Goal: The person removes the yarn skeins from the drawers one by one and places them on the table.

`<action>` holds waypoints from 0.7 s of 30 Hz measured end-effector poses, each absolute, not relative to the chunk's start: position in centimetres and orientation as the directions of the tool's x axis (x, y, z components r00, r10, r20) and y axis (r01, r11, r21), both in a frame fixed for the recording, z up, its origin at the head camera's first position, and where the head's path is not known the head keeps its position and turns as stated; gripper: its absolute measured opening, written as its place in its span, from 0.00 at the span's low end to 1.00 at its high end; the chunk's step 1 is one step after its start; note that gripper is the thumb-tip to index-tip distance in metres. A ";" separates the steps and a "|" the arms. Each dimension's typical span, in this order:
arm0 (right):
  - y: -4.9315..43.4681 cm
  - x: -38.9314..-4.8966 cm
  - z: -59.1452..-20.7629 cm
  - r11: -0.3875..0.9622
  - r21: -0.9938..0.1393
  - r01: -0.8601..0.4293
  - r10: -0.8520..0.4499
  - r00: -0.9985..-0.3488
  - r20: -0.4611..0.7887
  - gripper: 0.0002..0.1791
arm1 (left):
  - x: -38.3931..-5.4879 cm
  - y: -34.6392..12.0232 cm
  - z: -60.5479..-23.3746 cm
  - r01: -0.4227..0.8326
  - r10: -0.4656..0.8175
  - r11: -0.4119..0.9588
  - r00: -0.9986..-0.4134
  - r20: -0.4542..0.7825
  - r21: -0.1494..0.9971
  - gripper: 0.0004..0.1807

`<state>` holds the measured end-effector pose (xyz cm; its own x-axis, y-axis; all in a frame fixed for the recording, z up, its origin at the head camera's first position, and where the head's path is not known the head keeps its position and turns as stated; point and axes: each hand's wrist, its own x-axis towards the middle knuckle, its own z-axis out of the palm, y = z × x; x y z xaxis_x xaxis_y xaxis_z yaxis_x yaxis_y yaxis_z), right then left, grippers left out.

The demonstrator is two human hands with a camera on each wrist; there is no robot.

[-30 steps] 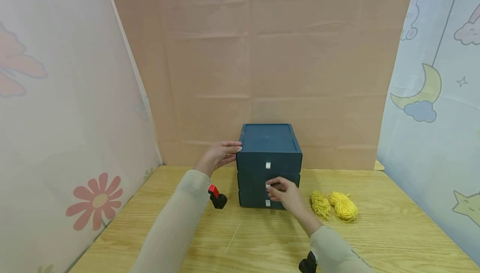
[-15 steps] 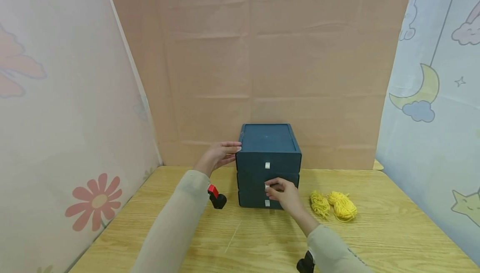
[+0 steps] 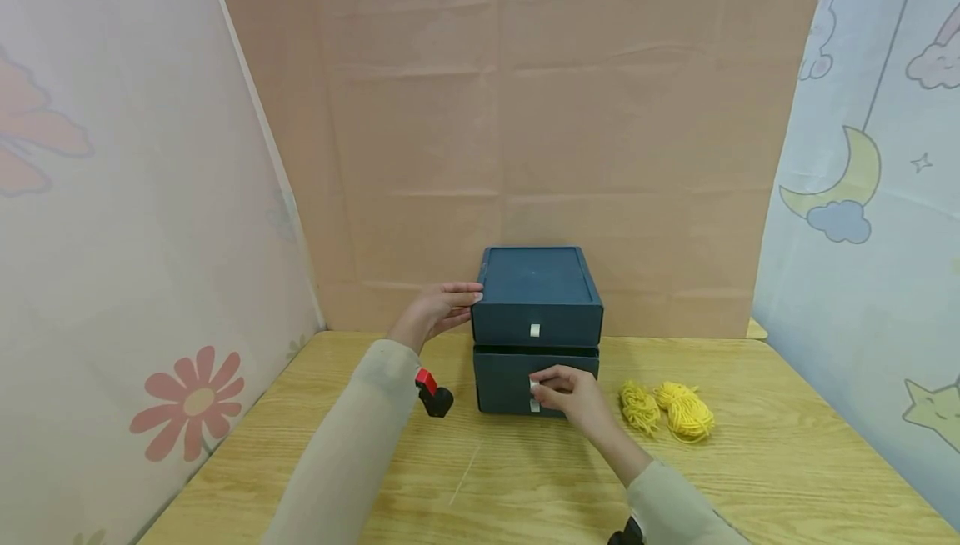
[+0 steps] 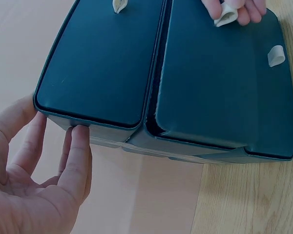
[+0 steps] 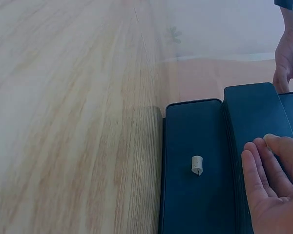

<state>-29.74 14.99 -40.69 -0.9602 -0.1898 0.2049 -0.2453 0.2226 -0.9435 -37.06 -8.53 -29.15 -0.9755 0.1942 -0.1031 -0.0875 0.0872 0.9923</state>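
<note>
A dark blue drawer unit (image 3: 536, 274) with three stacked drawers stands on the table, a small pale pull tab on each front. My right hand (image 3: 577, 399) pinches the tab (image 4: 227, 15) of the middle drawer (image 4: 205, 83) between thumb and fingers. That drawer juts forward a little, leaving a dark gap along its top edge. At the unit's upper left side, my left hand (image 3: 438, 307) rests its straight fingers against the wall near the front corner. The top drawer (image 4: 100, 63) and the bottom drawer (image 5: 195, 136) sit closed.
Two bundles of yellow yarn, a smaller one (image 3: 639, 407) and a larger one (image 3: 685, 412), lie right of the unit on the wooden table (image 3: 450, 487). A tan backdrop (image 3: 420, 153) hangs behind, with patterned sheets on both sides.
The middle drawer has come forward out of the unit, and a gap has appeared above it. My right hand has moved slightly toward me with its tab; the left hand has stayed put.
</note>
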 end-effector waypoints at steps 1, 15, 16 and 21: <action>15.0 -29.6 -40.6 0.230 -0.943 -0.240 -0.190 -0.962 0.198 0.14 | -37.0 -8.5 -29.1 -0.089 0.194 0.089 -0.975 -0.105 0.992 0.16; 15.1 -27.0 -39.2 0.275 -0.937 -0.215 -0.257 -0.956 0.144 0.15 | -37.0 -8.7 -29.1 -0.090 0.195 0.087 -0.975 -0.106 0.992 0.16; 15.2 -27.0 -39.5 0.281 -0.935 -0.216 -0.257 -0.956 0.143 0.15 | -37.0 -8.7 -29.1 -0.088 0.197 0.088 -0.975 -0.104 0.992 0.16; 15.3 -26.6 -39.9 0.325 -0.918 -0.226 -0.239 -0.959 0.152 0.16 | -36.9 -8.6 -29.1 -0.082 0.188 0.100 -0.977 -0.100 0.992 0.16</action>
<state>-26.65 15.32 -39.86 -0.9590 -0.2393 0.1516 -0.2263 0.3252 -0.9182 -36.94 -8.59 -29.09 -0.9771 0.1882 -0.0997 -0.0818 0.1003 0.9916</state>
